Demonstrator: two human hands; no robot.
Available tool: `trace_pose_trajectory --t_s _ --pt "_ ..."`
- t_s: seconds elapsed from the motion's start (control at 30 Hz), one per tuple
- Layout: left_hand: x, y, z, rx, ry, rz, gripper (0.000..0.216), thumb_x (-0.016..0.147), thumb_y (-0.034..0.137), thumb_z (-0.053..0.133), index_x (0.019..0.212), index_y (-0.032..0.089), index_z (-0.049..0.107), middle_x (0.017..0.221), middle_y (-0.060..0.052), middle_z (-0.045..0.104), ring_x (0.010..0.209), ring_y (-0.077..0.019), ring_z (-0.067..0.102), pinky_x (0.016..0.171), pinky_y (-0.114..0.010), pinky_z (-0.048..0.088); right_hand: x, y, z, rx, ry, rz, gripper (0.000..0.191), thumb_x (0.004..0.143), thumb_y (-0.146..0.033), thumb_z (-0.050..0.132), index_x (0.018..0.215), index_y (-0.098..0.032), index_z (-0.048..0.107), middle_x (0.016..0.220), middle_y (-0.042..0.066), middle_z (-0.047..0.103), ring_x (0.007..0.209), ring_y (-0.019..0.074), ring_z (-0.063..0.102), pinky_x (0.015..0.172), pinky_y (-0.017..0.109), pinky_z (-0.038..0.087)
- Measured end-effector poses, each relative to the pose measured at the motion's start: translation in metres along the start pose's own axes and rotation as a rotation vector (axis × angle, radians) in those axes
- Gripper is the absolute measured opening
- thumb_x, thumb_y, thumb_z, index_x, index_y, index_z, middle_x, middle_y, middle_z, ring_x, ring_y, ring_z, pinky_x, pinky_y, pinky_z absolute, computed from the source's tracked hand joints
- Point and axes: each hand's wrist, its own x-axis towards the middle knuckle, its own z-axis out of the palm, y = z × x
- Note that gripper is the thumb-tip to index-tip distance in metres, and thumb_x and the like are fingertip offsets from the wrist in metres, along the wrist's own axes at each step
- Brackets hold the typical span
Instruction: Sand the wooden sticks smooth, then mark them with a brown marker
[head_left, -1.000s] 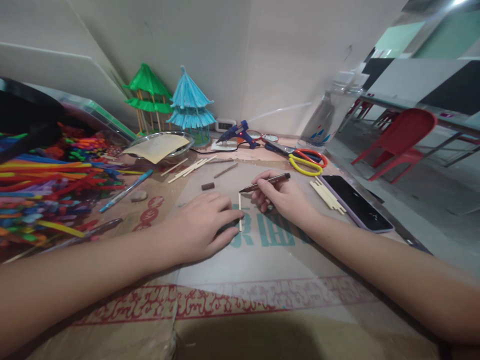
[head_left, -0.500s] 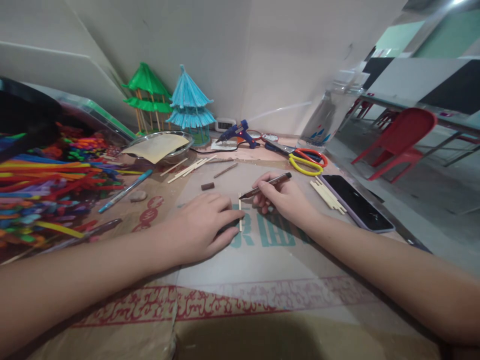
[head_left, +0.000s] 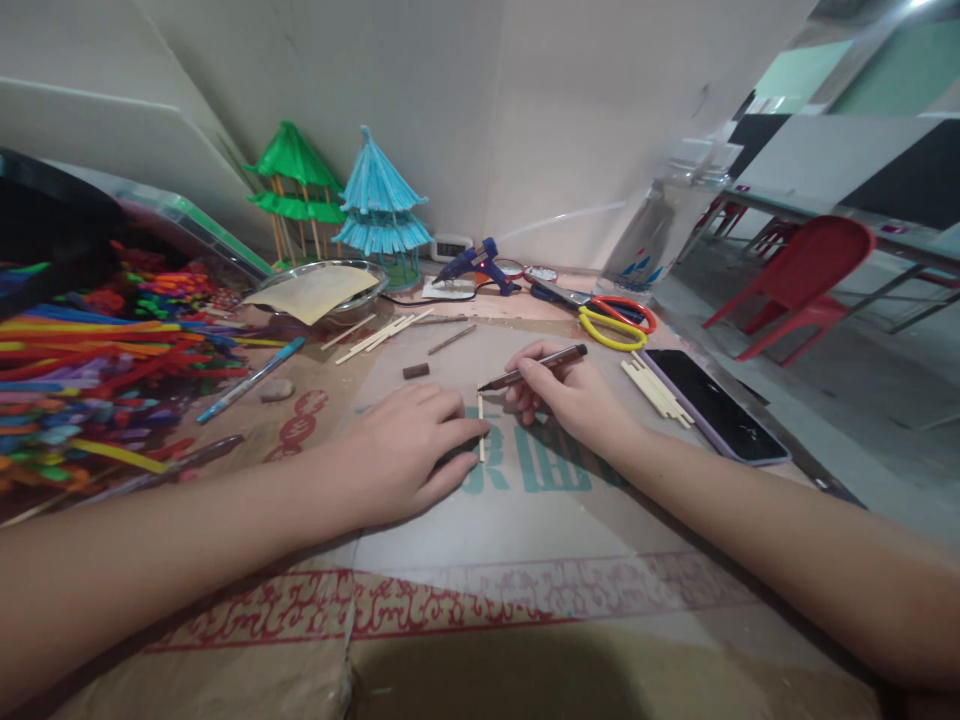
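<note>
My right hand (head_left: 551, 385) is closed around a brown marker pen (head_left: 536, 368), its tip at the upper end of a thin wooden stick (head_left: 481, 408). The stick lies upright in view on a translucent sheet (head_left: 600, 525). My left hand (head_left: 412, 445) pins the stick down, index finger across it and thumb by its lower end. The marker's dark cap (head_left: 415, 371) lies just beyond my left hand. A brown stick (head_left: 452, 340) rests behind the cap, and pale sticks (head_left: 386, 335) lie farther left. More cut sticks (head_left: 655, 392) are bundled right of my right hand.
Colourful pipe cleaners (head_left: 90, 390) pile up at left. Behind stand a green pavilion model (head_left: 294, 185), a blue one (head_left: 379, 205), a steel bowl (head_left: 367, 292) and a glue gun (head_left: 480, 266). Scissors (head_left: 611, 318), a phone (head_left: 712, 405) and a plastic bottle (head_left: 649, 235) are at right.
The marker tip has shifted very slightly up at the stick's upper end. My left hand and the stick stay almost still.
</note>
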Motion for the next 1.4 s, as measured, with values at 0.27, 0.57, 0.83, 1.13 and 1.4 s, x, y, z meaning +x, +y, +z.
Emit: trace_pose_trajectory --t_s 0.27,0.57,0.83,1.13,1.4 --pt "0.0001 0.0 0.0001 0.016 -0.008 0.01 0.036 0.102 0.037 0.042 0.121 0.018 0.066 0.098 -0.01 0.061 0.092 -0.0246 0.058 0.084 -0.042 0.048 0.0041 0.005 -0.0012 -0.005 -0.003 -0.002 0.015 0.096 -0.035 0.054 0.089 -0.021 0.055 0.067 -0.002 0.063 0.049 0.0106 0.058 0.049 0.025 0.052" --pt "0.0 -0.0003 0.0004 0.022 0.015 0.019 0.035 0.101 0.035 0.044 0.121 0.018 0.066 0.097 -0.01 0.062 0.09 -0.0242 0.058 0.083 -0.042 0.048 -0.0007 -0.0037 0.0002 -0.027 -0.006 0.081 0.014 0.092 -0.027 0.055 0.08 -0.021 0.056 0.06 -0.002 0.063 0.046 0.0098 0.056 0.043 0.02 0.045" --pt "-0.0005 -0.0002 0.0003 0.032 0.007 0.026 0.035 0.102 0.036 0.042 0.121 0.018 0.066 0.097 -0.01 0.062 0.091 -0.0245 0.058 0.083 -0.042 0.048 -0.0004 -0.0023 0.0007 -0.009 0.0 0.068 0.013 0.092 -0.03 0.056 0.083 -0.021 0.057 0.061 -0.002 0.063 0.046 0.01 0.055 0.044 0.021 0.046" --pt "-0.0006 0.0002 -0.0003 0.038 0.008 0.028 0.036 0.101 0.036 0.042 0.121 0.018 0.066 0.095 -0.009 0.061 0.089 -0.0241 0.057 0.082 -0.041 0.047 -0.0017 -0.0041 0.0005 -0.019 -0.024 0.101 0.012 0.091 -0.027 0.056 0.08 -0.02 0.057 0.06 -0.002 0.063 0.046 0.0096 0.055 0.043 0.02 0.045" --pt "-0.0006 -0.0004 0.0009 0.04 0.013 0.026 0.036 0.102 0.036 0.041 0.122 0.019 0.066 0.095 -0.009 0.061 0.089 -0.0236 0.057 0.082 -0.041 0.047 -0.001 -0.0032 0.0005 -0.017 -0.038 0.072 0.012 0.09 -0.028 0.056 0.081 -0.02 0.057 0.058 -0.002 0.063 0.046 0.0093 0.054 0.043 0.019 0.046"
